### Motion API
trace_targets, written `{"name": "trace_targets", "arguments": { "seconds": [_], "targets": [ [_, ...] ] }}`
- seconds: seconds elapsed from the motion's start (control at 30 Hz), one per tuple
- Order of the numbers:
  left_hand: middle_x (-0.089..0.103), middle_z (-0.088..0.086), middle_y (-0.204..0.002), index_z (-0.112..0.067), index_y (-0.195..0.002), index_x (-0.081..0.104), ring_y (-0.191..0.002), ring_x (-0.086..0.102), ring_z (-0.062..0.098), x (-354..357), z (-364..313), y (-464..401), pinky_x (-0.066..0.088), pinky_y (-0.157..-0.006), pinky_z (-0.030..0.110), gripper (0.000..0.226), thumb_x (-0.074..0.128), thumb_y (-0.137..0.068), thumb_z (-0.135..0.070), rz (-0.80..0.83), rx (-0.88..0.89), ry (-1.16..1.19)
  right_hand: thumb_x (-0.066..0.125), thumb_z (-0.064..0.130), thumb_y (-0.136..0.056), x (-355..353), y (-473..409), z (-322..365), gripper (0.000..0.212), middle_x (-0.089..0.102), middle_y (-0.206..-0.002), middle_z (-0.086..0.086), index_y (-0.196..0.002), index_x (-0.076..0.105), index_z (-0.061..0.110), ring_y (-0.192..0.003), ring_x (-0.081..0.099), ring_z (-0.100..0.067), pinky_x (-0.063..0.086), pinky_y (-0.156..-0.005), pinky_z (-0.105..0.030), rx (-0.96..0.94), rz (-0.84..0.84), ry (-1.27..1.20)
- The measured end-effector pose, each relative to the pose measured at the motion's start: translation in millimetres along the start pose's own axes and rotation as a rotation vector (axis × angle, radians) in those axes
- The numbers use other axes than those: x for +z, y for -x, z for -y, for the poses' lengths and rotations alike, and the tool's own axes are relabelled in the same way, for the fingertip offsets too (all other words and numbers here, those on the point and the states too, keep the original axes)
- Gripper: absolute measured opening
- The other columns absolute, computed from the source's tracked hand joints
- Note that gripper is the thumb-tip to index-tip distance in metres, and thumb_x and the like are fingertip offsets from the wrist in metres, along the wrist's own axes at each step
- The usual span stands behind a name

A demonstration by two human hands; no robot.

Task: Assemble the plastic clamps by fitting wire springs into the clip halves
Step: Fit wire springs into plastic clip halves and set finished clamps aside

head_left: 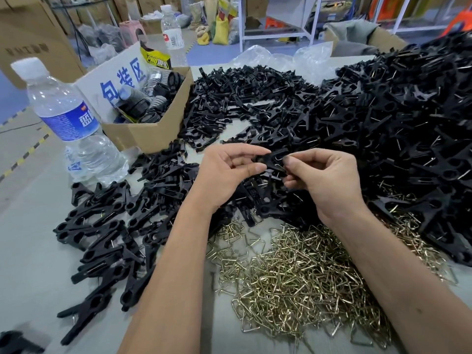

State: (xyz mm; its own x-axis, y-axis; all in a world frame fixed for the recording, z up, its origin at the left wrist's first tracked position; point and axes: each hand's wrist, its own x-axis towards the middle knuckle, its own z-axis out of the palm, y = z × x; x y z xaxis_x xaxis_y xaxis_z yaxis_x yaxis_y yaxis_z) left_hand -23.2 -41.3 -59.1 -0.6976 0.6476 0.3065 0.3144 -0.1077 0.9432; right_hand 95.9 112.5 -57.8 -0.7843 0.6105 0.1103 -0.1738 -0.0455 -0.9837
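Clip halves (255,98): uniform matte black, heaped across the counter (30,251), which is plain pale grey-green. Assembled clamps (102,238): black, with thin silver-toned wire visible at the joints. Wire springs (293,272): pale brass-gold with a bright metallic sheen. Cardboard box (145,134): brown, with a white flap bearing blue characters. Contents of the box: black and grey parts, plus a yellow-and-black printed packet (154,58). Near water bottle (63,116): clear, white cap, blue label with white markings. Far water bottle (173,34): clear, white label with a red mark. Floor (18,159): grey with a yellow-and-black striped line; beyond it, blue.
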Motion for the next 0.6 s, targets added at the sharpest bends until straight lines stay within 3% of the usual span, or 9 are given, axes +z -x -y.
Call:
{"name": "trace_targets", "arguments": {
  "seconds": [0.17, 0.37, 0.5, 0.6],
  "targets": [
    [0.072, 0.004, -0.072, -0.011, -0.106, 0.080, -0.067, 0.063, 0.008, 3.6, -2.5, 1.6, 0.051, -0.071, 0.018, 0.027, 0.081, -0.082, 0.002, 0.023, -0.022, -0.033, 0.085, 0.005, -0.083, -1.5, 2.6, 0.9, 0.011, 0.075, -0.070, -0.012, -0.077, 0.078, 0.011, -0.055, 0.071, -0.022, 0.057, -0.053, -0.024, 0.002, -0.012, 0.021],
    [0.080, 0.012, -0.097, -0.013, -0.107, 0.080, -0.087, 0.076, 0.020, 1.4, -7.8, 3.3, 0.060, -0.078, 0.025, 0.030, 0.082, -0.077, -0.009, 0.047, -0.019, 0.145, 0.088, 0.031, -0.062, -7.0, 1.1, 7.1, 0.024, 0.068, -0.068, -0.002, -0.075, 0.074, 0.016, -0.052, 0.061, -0.009, 0.048, -0.046, -0.016, 0.203, 0.241, -0.277],
    [0.080, 0.004, -0.091, -0.012, -0.105, 0.077, -0.080, 0.075, 0.013, 5.7, -10.4, 4.7, 0.059, -0.073, 0.022, 0.030, 0.081, -0.077, -0.005, 0.153, -0.015, 0.238, 0.082, 0.044, -0.070, -12.0, 0.4, 8.5, 0.040, 0.070, -0.075, -0.002, -0.101, 0.076, 0.019, -0.057, 0.063, -0.008, 0.049, -0.046, -0.014, 0.319, 0.454, -0.320],
    [0.078, 0.001, -0.081, -0.011, -0.102, 0.058, -0.068, 0.073, 0.011, 4.6, -9.4, 4.9, 0.057, -0.065, 0.023, 0.040, 0.086, -0.076, 0.002, 0.153, -0.068, 0.309, 0.082, 0.044, -0.075, -16.0, 0.7, 9.6, 0.047, 0.074, -0.081, -0.007, -0.116, 0.079, 0.023, -0.060, 0.068, -0.007, 0.053, -0.048, -0.012, 0.388, 0.610, -0.418]
  ]
}}
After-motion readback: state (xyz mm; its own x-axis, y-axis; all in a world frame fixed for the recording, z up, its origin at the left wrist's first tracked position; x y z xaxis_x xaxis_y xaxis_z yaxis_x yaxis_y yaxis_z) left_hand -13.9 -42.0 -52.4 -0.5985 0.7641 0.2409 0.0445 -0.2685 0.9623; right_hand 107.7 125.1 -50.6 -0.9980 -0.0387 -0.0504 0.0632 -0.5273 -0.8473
